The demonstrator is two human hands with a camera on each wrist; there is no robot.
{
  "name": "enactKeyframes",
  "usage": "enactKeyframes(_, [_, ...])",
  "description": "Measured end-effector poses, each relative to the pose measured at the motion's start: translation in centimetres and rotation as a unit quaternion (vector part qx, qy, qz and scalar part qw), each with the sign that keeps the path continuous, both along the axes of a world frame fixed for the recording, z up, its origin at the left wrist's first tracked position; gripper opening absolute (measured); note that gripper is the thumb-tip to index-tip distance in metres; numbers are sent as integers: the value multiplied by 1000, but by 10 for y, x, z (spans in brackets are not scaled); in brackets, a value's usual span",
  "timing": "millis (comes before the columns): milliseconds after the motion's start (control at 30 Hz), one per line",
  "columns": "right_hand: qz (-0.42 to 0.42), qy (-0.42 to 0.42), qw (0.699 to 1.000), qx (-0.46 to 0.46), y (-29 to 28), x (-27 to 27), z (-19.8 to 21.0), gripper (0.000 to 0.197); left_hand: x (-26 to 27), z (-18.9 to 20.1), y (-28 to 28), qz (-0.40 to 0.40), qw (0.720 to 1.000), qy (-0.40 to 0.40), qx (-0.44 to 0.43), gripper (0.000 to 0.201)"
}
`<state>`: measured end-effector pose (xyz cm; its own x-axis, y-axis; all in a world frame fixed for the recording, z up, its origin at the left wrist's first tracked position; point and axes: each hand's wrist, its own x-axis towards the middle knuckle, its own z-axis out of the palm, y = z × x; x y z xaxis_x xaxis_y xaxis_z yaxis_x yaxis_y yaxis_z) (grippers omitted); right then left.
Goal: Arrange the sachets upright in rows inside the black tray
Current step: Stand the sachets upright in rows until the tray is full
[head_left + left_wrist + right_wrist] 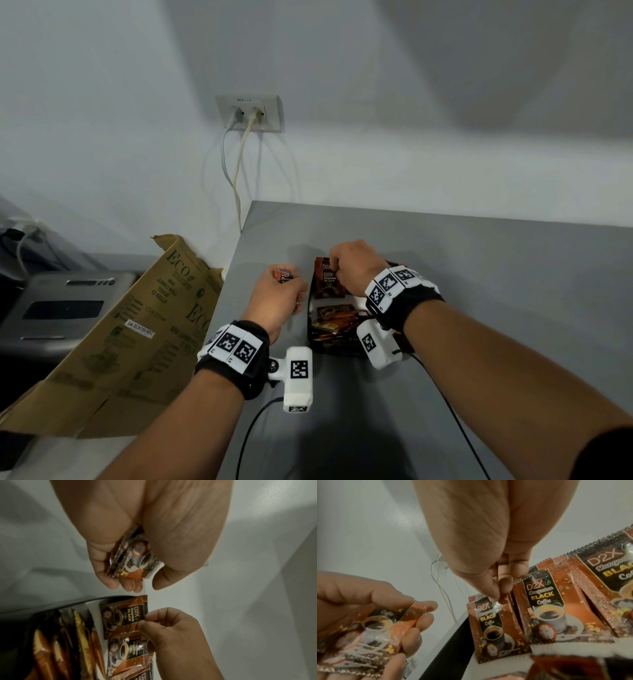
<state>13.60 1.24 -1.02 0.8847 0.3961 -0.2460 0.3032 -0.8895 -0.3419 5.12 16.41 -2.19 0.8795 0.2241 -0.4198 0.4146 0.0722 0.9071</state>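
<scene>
A: Where are the sachets?
B: Glossy brown foil sachets [559, 609] stand in black tray [311, 308], centre. Right hand [356, 267] pinches 1's crimped top.
A: Left hand [274, 298]?
B: Curled round crinkly sachets [135, 555], w/ tray just right.

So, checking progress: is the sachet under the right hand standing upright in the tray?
Upright: the brown coffee sachet stands on edge, right hand pinching its top.
</scene>
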Motion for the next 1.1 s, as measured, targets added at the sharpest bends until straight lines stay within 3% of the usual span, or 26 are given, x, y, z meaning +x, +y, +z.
enactKeyframes(500, [-6, 4, 1000, 15, -1, 1, 1, 20, -2, -1, 3, 31, 998, 23, -53, 27])
enactKeyframes(633, [-17, -6, 997, 79, -6, 2, 13, 14, 2, 0, 0, 20, 997, 8, -77, 32])
enactKeyframes(767, [4, 71, 983, 172, -7, -3, 31, 22, 8, 4, -7, -35, 997, -35, -58, 40])
enactKeyframes(833, [1, 69, 979, 191, -10, -2, 36, 19, 10, 5, -9, -48, 997, -38, -48, 42])
enactKeyframes(1000, [-39, 25, 987, 153, -27, 7, 31, 16, 14, -3, -1, 54, 998, -11, -9, 18])
enactKeyframes(1100, [-40, 41, 993, 107, -25, 3, 14, 20, 12, -4, 3, 65, 998, 6, -11, 15])
